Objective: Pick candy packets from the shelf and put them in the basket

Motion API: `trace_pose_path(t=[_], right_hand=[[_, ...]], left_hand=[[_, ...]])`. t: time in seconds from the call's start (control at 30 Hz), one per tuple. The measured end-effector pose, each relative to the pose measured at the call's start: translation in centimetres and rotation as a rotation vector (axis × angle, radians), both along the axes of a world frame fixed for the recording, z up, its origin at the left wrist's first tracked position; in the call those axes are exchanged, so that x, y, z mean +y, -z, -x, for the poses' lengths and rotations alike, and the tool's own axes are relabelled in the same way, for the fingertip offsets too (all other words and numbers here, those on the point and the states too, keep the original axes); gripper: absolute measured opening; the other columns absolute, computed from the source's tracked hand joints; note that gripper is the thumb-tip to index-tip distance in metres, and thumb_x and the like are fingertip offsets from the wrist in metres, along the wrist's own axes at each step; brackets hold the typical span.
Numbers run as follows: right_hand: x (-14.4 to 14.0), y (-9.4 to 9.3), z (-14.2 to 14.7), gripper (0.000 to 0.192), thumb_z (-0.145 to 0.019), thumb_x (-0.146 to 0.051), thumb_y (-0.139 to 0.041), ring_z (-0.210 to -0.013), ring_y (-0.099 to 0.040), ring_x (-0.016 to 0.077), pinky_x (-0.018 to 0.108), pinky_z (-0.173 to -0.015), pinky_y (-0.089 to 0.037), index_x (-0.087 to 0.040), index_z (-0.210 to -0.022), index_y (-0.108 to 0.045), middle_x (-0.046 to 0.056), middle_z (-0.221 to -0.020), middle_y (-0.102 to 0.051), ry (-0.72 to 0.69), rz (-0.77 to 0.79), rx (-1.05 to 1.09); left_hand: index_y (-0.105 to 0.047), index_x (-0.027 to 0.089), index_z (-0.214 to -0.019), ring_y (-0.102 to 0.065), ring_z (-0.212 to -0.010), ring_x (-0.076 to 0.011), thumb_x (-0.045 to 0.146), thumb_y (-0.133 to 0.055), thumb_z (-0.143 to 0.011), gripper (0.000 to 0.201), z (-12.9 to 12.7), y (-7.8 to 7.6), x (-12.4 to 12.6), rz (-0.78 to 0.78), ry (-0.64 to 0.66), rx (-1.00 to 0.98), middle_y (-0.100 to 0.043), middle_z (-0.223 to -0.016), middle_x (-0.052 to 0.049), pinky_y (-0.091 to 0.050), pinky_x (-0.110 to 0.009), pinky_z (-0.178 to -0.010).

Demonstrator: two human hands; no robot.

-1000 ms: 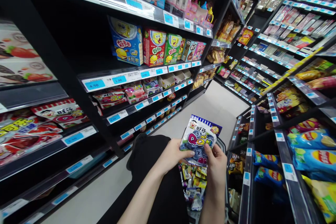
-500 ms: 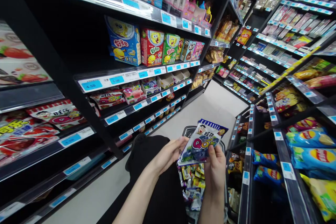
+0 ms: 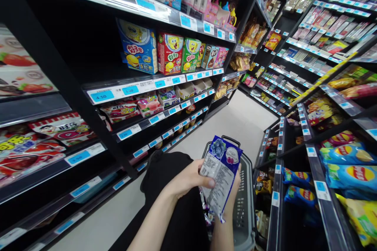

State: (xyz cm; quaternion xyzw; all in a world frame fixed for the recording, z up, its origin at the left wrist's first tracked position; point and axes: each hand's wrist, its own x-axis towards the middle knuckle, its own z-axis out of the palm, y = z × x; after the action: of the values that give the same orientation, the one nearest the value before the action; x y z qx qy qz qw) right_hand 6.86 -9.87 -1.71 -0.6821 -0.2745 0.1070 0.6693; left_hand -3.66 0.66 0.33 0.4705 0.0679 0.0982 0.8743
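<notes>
Both hands are up in front of the person's body in the shop aisle, sharing one candy packet [image 3: 221,172]. The left hand [image 3: 188,178] curls around the packet's left edge, its thumb pressed flat across the printed back and the other fingers tucked out of sight behind it: a closed, firm grip. The right hand [image 3: 235,188] is mostly hidden behind the packet; only its fingertips and a strip of palm show past the right edge, so it supports the packet from behind, and how tightly it grips cannot be told.

The packet stands nearly upright, tilted a little to the right, with its back side facing the camera: white text panel and barcode below, a blue band with a blueberry picture at the top. Its lower corner hangs down between the two wrists.

Directly behind and below the packet sits a grey shopping basket [image 3: 246,204] with its black handle [image 3: 232,139] raised just above the packet's top edge. The person's black clothing fills the space under the left forearm. Left of the hands run black shelves [image 3: 141,125] with blue price tags, carrying cartoon snack boxes [image 3: 169,53]; to the right, near the right hand, a rack holds blue chip bags [image 3: 350,176].
</notes>
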Motion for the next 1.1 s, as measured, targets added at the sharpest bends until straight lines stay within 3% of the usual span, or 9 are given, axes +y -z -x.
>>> trace_pose_path(t=[0.1, 0.2, 0.27, 0.37, 0.5, 0.8, 1.1], right_hand=[[-0.7, -0.9, 0.2, 0.022, -0.081, -0.041, -0.06, -0.081, -0.058, 0.0232, 0.033, -0.075, -0.046, -0.021, -0.085, -0.068, 0.004, -0.083, -0.066, 0.016, -0.03, 0.08], [-0.8, -1.4, 0.3, 0.046, -0.09, -0.055, -0.04, -0.076, -0.063, 0.0227, 0.034, -0.068, -0.05, -0.018, -0.098, -0.066, 0.006, -0.084, -0.068, -0.117, -0.091, 0.221], [-0.8, -1.3, 0.0, 0.042, -0.084, -0.054, -0.055, -0.083, -0.064, 0.0238, 0.034, -0.072, -0.051, -0.017, -0.103, -0.066, 0.007, -0.092, -0.069, -0.232, -0.12, 0.298], [-0.9, -1.0, -0.6, 0.038, -0.07, -0.039, -0.077, -0.086, -0.065, 0.0245, 0.034, -0.075, -0.051, -0.017, -0.1, -0.068, 0.005, -0.092, -0.072, -0.208, -0.1, 0.336], [-0.9, -0.6, -1.1, 0.037, -0.07, -0.039, -0.077, -0.082, -0.066, 0.0246, 0.035, -0.073, -0.053, -0.015, -0.097, -0.069, 0.005, -0.087, -0.073, -0.106, -0.091, 0.356], [-0.7, -1.7, -0.6, 0.041, -0.057, -0.029, -0.085, -0.077, -0.068, 0.0232, 0.031, -0.07, -0.053, -0.013, -0.092, -0.071, 0.007, -0.085, -0.075, -0.111, -0.016, 0.36], [-0.5, -1.2, -0.4, 0.035, -0.056, -0.031, -0.084, -0.069, -0.068, 0.0209, 0.029, -0.064, -0.054, -0.013, -0.083, -0.071, 0.006, -0.08, -0.075, -0.032, -0.043, 0.399]], left_hand=[[-0.071, 0.009, -0.091, -0.068, -0.081, -0.0239, 0.024, -0.085, -0.054, 0.042, -0.3, 0.1, 0.0, 0.019, -0.115, 0.023, -0.074, -0.086, -0.009, -0.05, -0.029, -0.076], [-0.07, 0.009, -0.091, -0.068, -0.08, -0.0233, 0.025, -0.083, -0.058, 0.039, -0.9, 0.6, 0.0, 0.0, -0.31, 0.072, -0.075, -0.086, -0.009, -0.051, -0.029, -0.073], [-0.068, 0.01, -0.096, -0.068, -0.08, -0.0225, 0.027, -0.079, -0.064, 0.038, -1.1, 0.9, 0.0, -0.042, -0.381, 0.089, -0.075, -0.089, -0.009, -0.051, -0.029, -0.073], [-0.065, 0.011, -0.103, -0.068, -0.088, -0.023, 0.027, -0.073, -0.071, 0.037, -1.3, 0.9, -0.1, -0.113, -0.339, 0.086, -0.073, -0.099, -0.009, -0.051, -0.03, -0.078], [-0.064, 0.011, -0.104, -0.065, -0.098, -0.0272, 0.013, -0.072, -0.065, 0.04, -1.2, 0.6, -0.2, -0.195, -0.244, 0.134, -0.072, -0.103, -0.009, -0.05, -0.034, -0.084], [-0.068, 0.01, -0.099, -0.066, -0.094, -0.0269, 0.012, -0.069, -0.066, 0.033, -1.3, 0.6, -0.4, -0.24, -0.283, 0.148, -0.074, -0.096, -0.009, -0.049, -0.035, -0.085], [-0.069, 0.011, -0.099, -0.067, -0.085, -0.0225, 0.032, -0.072, -0.072, 0.035, -1.5, 0.7, -0.3, -0.199, -0.256, 0.096, -0.074, -0.094, -0.007, -0.049, -0.029, -0.078]])
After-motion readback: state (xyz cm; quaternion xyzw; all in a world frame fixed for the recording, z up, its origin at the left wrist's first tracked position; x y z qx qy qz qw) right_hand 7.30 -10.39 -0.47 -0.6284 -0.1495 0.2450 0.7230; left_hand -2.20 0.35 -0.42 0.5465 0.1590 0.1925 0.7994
